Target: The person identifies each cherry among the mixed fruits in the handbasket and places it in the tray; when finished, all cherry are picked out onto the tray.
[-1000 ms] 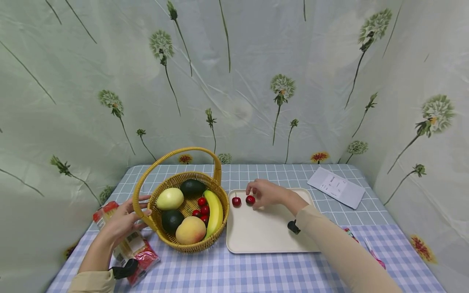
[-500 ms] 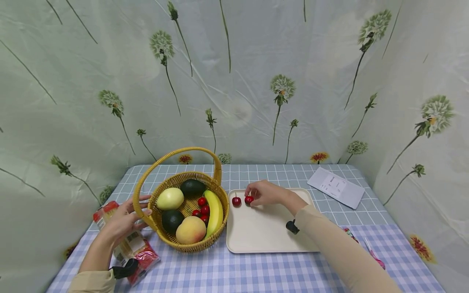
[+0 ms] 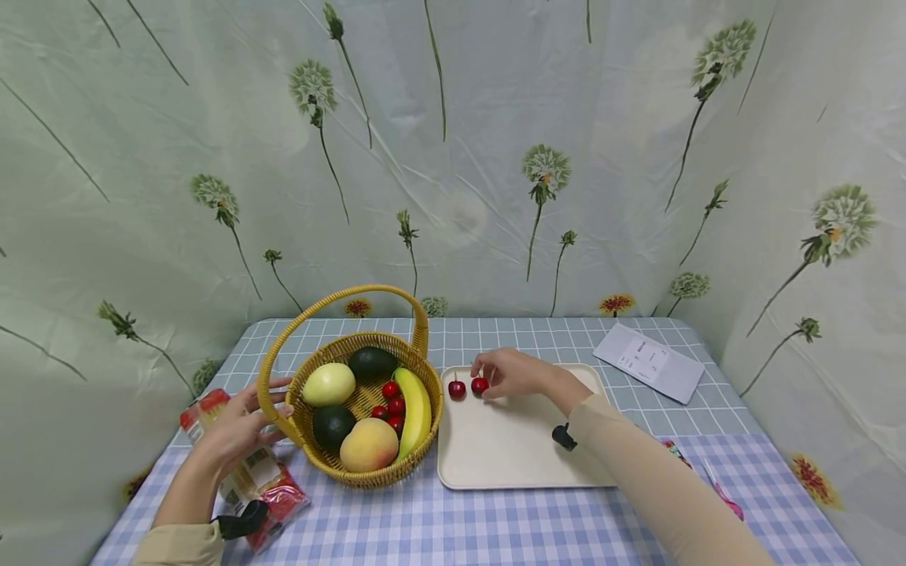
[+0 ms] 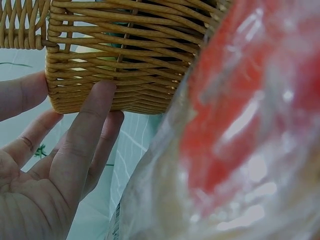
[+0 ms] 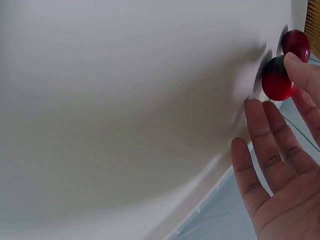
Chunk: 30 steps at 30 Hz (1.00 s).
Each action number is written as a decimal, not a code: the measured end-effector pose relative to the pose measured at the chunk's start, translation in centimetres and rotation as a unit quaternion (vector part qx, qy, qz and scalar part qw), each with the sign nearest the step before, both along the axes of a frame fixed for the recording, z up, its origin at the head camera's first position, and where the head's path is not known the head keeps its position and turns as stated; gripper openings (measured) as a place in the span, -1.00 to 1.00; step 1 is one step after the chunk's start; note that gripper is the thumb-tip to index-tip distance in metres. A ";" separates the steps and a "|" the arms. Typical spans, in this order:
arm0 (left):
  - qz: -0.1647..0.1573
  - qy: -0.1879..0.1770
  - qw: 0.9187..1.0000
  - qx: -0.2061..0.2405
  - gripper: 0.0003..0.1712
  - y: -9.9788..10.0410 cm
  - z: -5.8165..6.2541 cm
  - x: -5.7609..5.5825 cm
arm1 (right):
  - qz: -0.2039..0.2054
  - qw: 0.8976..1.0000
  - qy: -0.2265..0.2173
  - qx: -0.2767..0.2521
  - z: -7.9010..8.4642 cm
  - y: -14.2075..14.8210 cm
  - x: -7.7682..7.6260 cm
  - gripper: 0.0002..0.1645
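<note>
On the left, a yellow wicker basket [image 3: 375,479] holds a banana [image 3: 416,413], a peach [image 3: 369,445], two dark green avocado-like fruits [image 3: 373,363], a pale yellow-green fruit [image 3: 329,384] and several cherries [image 3: 396,406]. My left hand [image 3: 241,424] rests its extended fingers against the basket's left side; the left wrist view shows fingertips on the weave [image 4: 150,70]. Over the back left of a cream tray [image 3: 524,452], my right hand [image 3: 514,373] pinches a dark red cherry [image 5: 276,80] between thumb and forefinger, its other fingers loose. Another cherry [image 3: 457,390] lies just left of it.
Beneath the left forearm lies a clear plastic package with red ends [image 3: 283,499], close beside the basket. A grey-white packet [image 3: 650,362] sits at the back right. Near the right forearm are a pink-ended item [image 3: 729,503] and a small colourful packet [image 3: 677,452].
The right hand has shifted slightly left, and the cherry at its fingertips has moved a little left toward the other one. The left hand and basket stay where they were.
</note>
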<state>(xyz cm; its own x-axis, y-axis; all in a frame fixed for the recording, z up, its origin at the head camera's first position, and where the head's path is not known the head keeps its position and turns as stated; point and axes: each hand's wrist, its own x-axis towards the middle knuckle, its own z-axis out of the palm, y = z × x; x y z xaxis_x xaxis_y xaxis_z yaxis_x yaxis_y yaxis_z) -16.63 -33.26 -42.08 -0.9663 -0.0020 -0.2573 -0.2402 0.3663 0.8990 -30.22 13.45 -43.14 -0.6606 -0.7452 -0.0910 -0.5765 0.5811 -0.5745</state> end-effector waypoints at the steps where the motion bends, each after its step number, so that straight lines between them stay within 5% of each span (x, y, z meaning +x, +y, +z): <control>1: 0.000 0.001 1.000 0.000 -0.20 0.0 0.0 0.0 | -0.002 1.000 0.002 0.003 0.2 -0.1 0.0 -0.56; 18: 0.001 -0.002 1.000 0.001 -0.19 -0.1 -0.2 -0.1 | 0.004 0.999 0.047 -0.013 6.0 -2.2 0.6 -0.73; 30: 0.002 -0.001 1.000 0.004 -0.19 -0.1 -0.1 -0.1 | 0.032 0.999 0.038 0.007 7.9 -6.0 2.1 -0.69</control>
<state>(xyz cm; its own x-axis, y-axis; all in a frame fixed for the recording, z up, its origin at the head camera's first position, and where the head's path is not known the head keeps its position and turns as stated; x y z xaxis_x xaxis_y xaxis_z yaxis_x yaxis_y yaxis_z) -16.76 -33.39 -42.23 -0.9660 -0.0039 -0.2584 -0.2427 0.3572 0.9020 -28.10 7.45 -35.21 -0.6164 -0.7857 -0.0524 -0.6549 0.5485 -0.5199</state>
